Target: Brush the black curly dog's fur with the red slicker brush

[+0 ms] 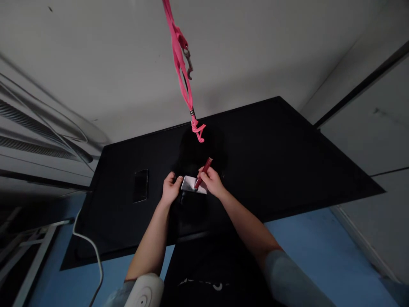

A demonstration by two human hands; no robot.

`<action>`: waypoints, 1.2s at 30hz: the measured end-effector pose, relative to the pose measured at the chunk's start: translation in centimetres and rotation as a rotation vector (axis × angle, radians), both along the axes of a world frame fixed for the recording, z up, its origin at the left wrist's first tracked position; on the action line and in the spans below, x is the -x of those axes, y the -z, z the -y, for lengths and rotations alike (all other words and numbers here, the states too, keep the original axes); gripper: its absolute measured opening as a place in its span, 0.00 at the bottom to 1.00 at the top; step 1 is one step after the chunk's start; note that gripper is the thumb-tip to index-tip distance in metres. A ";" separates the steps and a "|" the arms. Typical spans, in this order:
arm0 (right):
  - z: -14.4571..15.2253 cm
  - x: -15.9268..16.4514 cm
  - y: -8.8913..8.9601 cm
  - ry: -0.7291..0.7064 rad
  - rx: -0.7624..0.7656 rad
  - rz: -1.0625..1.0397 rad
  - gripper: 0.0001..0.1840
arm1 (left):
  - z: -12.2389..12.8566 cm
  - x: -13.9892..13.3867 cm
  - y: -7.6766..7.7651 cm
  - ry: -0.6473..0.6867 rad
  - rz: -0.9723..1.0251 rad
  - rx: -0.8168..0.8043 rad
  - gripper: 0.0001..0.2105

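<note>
On the black table lies a small flat silvery rectangle (188, 182), shiny like a phone or a small plate; its exact kind cannot be told. My left hand (170, 187) is at its left end, fingers curled and thumb against the edge. My right hand (213, 182) is closed around a thick dark red stick-like tool (203, 172), perhaps a marker or brush. The tool slants, with its dark lower tip at the rectangle's surface and its upper end sticking out above my fingers. Part of the rectangle's right side is behind the tool and hand.
A dark glossy phone-like slab (141, 186) lies left on the black table (271, 149). A pink lanyard (183, 72) with a metal clip hangs ahead. Grey hoses (35, 123) run at left, and a white cable (96, 251) droops by the table's left edge.
</note>
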State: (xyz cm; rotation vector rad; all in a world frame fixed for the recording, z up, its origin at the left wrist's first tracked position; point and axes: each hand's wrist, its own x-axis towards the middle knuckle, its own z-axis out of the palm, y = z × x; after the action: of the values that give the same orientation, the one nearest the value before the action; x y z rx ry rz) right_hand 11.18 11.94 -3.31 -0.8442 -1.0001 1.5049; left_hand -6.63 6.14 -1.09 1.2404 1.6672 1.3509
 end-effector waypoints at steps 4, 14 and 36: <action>-1.8 -0.6 -0.6 0.398 0.009 -0.074 0.11 | -0.7 -0.2 -0.4 0.025 0.042 0.033 0.10; -3.1 0.9 -1.4 0.110 -0.087 -0.001 0.14 | -1.2 0.3 0.6 0.126 -0.152 0.079 0.11; -3.6 -0.7 -1.0 0.165 -0.058 0.182 0.12 | -0.9 0.5 -0.2 0.154 0.051 0.214 0.09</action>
State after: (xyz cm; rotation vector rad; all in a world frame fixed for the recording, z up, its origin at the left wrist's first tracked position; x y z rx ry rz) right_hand 11.88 15.51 -2.30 -1.0105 -1.0745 1.2709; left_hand -7.11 7.09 -0.88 1.1728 1.5997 1.0732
